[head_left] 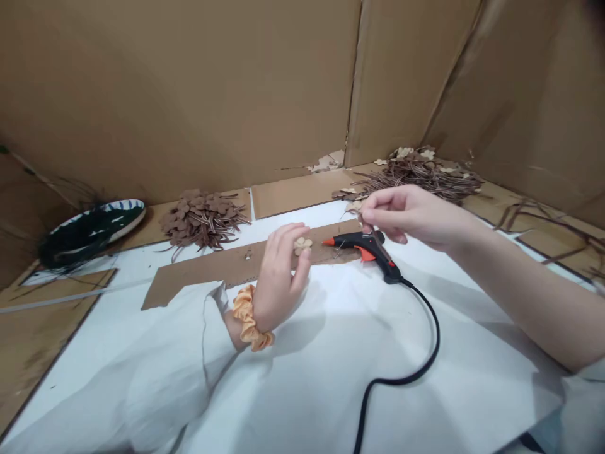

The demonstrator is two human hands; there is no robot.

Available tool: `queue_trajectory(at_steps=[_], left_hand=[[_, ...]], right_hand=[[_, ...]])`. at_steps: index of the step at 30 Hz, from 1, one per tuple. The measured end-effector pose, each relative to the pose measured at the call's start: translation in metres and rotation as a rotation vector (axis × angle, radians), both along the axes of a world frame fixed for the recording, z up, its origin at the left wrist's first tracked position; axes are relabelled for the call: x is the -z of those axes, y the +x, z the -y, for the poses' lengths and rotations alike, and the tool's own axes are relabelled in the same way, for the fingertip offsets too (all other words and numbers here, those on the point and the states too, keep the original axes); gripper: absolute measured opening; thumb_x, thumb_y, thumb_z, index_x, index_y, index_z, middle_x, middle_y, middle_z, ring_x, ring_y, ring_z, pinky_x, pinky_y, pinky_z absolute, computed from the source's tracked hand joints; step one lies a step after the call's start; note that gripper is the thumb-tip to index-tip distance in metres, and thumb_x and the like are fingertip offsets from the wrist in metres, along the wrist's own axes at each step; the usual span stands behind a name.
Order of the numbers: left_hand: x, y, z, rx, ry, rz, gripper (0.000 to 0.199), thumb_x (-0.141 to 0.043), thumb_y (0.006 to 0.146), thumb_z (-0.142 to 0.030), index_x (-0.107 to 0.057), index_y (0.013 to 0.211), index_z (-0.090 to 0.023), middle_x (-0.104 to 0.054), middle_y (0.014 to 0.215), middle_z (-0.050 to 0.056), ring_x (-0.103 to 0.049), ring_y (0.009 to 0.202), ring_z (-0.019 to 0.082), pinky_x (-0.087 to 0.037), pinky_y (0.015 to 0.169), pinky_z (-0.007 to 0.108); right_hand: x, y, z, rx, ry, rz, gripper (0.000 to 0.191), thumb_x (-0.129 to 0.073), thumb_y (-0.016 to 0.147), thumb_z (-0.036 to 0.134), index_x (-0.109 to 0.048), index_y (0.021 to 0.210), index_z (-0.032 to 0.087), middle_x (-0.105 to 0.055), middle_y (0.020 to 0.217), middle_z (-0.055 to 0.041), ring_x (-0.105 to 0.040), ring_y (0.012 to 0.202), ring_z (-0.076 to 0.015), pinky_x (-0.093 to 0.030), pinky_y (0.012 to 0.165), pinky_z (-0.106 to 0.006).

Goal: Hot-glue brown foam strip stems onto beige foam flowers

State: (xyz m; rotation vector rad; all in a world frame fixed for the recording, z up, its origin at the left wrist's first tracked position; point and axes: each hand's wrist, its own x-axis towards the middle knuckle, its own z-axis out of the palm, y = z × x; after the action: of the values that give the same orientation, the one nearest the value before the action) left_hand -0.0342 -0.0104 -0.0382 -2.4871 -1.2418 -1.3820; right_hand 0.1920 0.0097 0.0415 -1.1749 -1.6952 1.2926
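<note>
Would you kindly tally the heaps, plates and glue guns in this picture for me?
Heaps: 3 (brown heap, brown heap with pale shapes, dark heap)
Plates: 1 (plate)
Glue guns: 1 (black and orange glue gun)
Total: 5

No lettering, brand or number can be read anywhere here. The black-and-orange plastic hot glue gun (pixel 363 240) has only tiny pale marks on its body, too small to make out.
</note>
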Motion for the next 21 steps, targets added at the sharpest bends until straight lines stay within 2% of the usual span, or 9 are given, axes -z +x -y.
queue_trajectory(at_steps=[3, 9, 13, 17, 21], left_hand=[[-0.002, 0.003, 0.009, 0.098, 0.041, -0.017, 0.031, -0.045, 0.090, -0.015, -0.046, 0.121, -0.016, -0.058, 0.121, 0.011, -0.051, 0.118, 0.019, -0.040, 0.103, 0.036], [0.003, 0.004, 0.016, 0.068, -0.004, 0.065, 0.028, -0.048, 0.090, -0.017, -0.048, 0.118, -0.014, -0.064, 0.109, 0.009, -0.060, 0.105, 0.016, -0.046, 0.092, 0.027], [0.000, 0.006, 0.018, 0.080, -0.190, 0.158, 0.017, -0.047, 0.091, -0.018, -0.055, 0.106, -0.018, -0.068, 0.100, 0.003, -0.064, 0.093, 0.014, -0.048, 0.083, 0.023], [-0.003, 0.008, 0.018, 0.150, -0.433, 0.270, 0.012, -0.048, 0.091, -0.024, -0.058, 0.095, -0.018, -0.068, 0.093, 0.003, -0.065, 0.084, 0.014, -0.049, 0.078, 0.023], [-0.002, 0.008, 0.016, 0.177, -0.523, 0.340, 0.014, -0.048, 0.091, -0.027, -0.059, 0.092, -0.018, -0.068, 0.090, 0.004, -0.064, 0.084, 0.015, -0.049, 0.078, 0.025]], right_hand=[[0.002, -0.018, 0.013, -0.105, -0.071, 0.005, 0.026, -0.074, 0.070, 0.038, -0.061, 0.067, 0.015, -0.062, 0.061, 0.0009, -0.039, 0.036, -0.0026, -0.029, 0.035, -0.019], [0.015, -0.036, 0.017, -0.154, -0.086, 0.007, 0.020, -0.065, 0.078, 0.033, -0.059, 0.071, 0.015, -0.058, 0.059, 0.0033, -0.040, 0.037, -0.0027, -0.030, 0.036, -0.018], [0.029, -0.041, 0.015, -0.144, -0.068, -0.017, 0.018, -0.062, 0.081, 0.032, -0.059, 0.074, 0.016, -0.050, 0.049, 0.0068, -0.037, 0.036, -0.0033, -0.028, 0.035, -0.017], [0.035, -0.043, 0.015, -0.096, -0.071, -0.028, 0.019, -0.069, 0.075, 0.032, -0.060, 0.073, 0.015, -0.049, 0.047, 0.0077, -0.037, 0.035, -0.0033, -0.027, 0.034, -0.017], [0.037, -0.044, 0.015, -0.050, -0.101, -0.016, 0.022, -0.073, 0.071, 0.033, -0.060, 0.073, 0.016, -0.056, 0.053, 0.0056, -0.039, 0.035, -0.0032, -0.028, 0.033, -0.017]])
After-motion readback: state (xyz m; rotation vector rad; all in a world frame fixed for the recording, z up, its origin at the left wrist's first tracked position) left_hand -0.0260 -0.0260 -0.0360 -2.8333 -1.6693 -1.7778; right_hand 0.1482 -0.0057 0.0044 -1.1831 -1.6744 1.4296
